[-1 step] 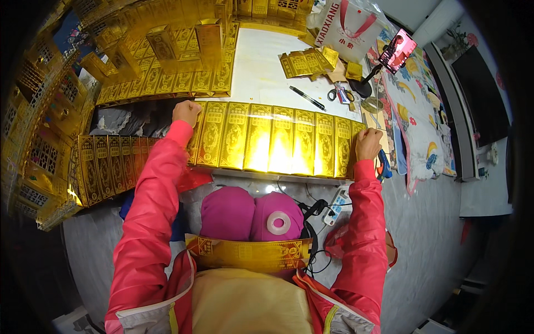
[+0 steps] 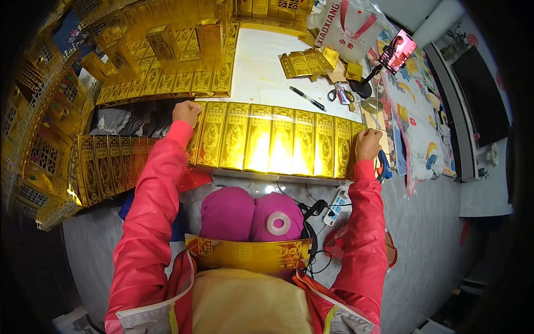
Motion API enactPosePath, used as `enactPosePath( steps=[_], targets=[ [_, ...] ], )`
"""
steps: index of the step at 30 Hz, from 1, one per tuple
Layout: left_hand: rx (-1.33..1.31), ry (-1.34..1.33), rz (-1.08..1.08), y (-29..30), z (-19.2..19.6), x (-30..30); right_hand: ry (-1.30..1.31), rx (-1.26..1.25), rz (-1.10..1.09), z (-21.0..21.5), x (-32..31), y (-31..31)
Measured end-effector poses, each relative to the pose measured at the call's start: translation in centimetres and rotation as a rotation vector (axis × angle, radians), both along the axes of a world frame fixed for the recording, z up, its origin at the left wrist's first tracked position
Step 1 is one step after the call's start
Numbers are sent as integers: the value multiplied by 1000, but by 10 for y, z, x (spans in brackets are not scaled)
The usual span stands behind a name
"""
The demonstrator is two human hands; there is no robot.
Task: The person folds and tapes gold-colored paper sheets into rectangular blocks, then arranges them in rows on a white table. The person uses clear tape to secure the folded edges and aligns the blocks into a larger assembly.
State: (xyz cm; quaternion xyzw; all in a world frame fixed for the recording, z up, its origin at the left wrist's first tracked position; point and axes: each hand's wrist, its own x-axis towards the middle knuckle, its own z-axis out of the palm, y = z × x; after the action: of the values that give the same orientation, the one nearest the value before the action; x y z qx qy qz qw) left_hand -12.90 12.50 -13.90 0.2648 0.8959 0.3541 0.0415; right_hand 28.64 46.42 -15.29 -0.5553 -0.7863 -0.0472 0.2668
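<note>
gold panel row (image 2: 282,136) lies between the curled hands (image 2: 187,113) (image 2: 369,143), each gripping one end.

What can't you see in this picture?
All in the head view:
Left hand and right hand: most fingertips, hidden by the curled hands.
Gold panel row: its middle pattern, washed out by glare.
White bag: its inside, hidden by its front.
Phone: screen details, too small.
</note>
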Motion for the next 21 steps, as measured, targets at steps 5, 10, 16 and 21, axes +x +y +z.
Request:
enactPosePath(
  steps=[5, 10, 16, 21],
  targets=[
    [-88, 70, 14, 3, -10, -6, -47, -7, -22, 0, -4, 0],
    [-91, 130, 16, 0, -22, -7, -94, 10, -56, -1, -9, -5],
    [-84, 221, 86, 6, 3, 19, 113, -25, 38, 21, -15, -24],
    [16, 311, -531, 72, 18, 121, 149, -97, 838, 25, -92, -108]
  ],
)
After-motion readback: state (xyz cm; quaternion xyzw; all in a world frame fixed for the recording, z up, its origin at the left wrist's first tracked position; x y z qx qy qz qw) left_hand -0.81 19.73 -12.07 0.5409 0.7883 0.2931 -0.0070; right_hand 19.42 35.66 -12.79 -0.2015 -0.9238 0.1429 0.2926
